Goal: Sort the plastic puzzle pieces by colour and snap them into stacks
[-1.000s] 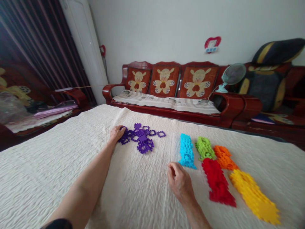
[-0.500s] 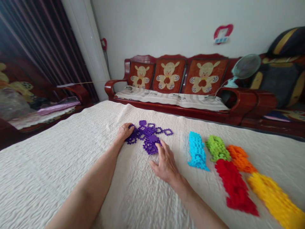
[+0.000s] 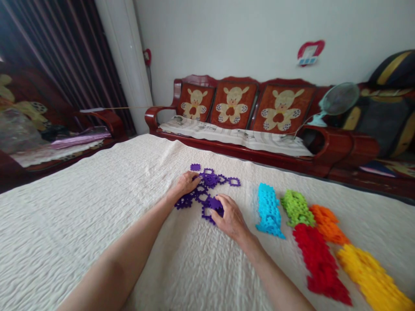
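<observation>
Purple toothed plastic building pieces (image 3: 201, 198), some open squares and some solid, lie in a loose heap on the white quilted cover. My left hand (image 3: 186, 183) is at the heap's left side, its fingers bent down and closed on a purple piece; the fingertips are partly hidden. At the near right edge of the heap, my right hand (image 3: 229, 214) has its thumb and fingers around a small stack of purple pieces, with a solid square (image 3: 214, 203) on top. A single solid purple square (image 3: 195, 167) lies apart at the far side.
To the right lie sorted piles of similar pieces: blue (image 3: 269, 210), green (image 3: 296, 207), orange (image 3: 328, 223), red (image 3: 319, 261) and yellow (image 3: 372, 276). Behind the quilted surface (image 3: 129, 172) stands a wooden sofa (image 3: 227, 140) with bear cushions and a fan (image 3: 340, 99).
My left hand has moved right onto the heap's middle. My right hand has closed on the near pieces and shifted slightly nearer. The purple pieces are more spread out; the view has tilted slightly.
</observation>
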`<state>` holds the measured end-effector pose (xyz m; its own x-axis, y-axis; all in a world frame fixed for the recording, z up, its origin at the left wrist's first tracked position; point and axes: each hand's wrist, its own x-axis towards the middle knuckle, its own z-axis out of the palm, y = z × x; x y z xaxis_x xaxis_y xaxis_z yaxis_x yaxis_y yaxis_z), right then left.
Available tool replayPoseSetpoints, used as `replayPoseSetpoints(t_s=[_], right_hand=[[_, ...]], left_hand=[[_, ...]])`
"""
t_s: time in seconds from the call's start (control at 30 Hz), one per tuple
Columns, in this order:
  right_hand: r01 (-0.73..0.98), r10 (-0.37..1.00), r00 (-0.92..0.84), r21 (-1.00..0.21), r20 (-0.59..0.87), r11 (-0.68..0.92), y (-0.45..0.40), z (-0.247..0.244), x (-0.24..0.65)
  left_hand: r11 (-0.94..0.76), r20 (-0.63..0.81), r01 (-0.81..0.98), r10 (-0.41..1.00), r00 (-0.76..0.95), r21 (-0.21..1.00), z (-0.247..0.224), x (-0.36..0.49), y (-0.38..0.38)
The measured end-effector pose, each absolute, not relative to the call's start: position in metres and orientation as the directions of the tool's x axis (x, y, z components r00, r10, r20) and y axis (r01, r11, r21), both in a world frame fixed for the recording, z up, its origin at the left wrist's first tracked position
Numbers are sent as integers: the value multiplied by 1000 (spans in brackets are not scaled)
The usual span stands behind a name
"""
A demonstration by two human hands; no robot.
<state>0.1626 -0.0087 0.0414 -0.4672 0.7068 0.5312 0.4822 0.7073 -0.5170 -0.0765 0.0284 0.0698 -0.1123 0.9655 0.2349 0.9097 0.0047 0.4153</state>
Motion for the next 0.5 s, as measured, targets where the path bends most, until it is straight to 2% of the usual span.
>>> replayPoseSetpoints(t_s=[0.13,0.2,0.3,0.4,0.5], right_hand=[[447,696,-490,-535,525,717,-34,46,192],[425,702,-440,-559,559,712,-45,48,202],[390,712,-319,-598,626,700,-53,52,207],[354,705,-296,-611,645,708,-53,55,205],[335,707,-287,-623,646,706,-51,56,204]], left_hand=[[-11,129,912,991,-46,409,84,-65,25],[13,94,924,994,-53,383,90,-66,27],[84,151,942,979,-139,324,93,-72,41],[120,235,949,953,-193,292,91,-73,67],[190,185,940,951,-247,283,88,-68,95]])
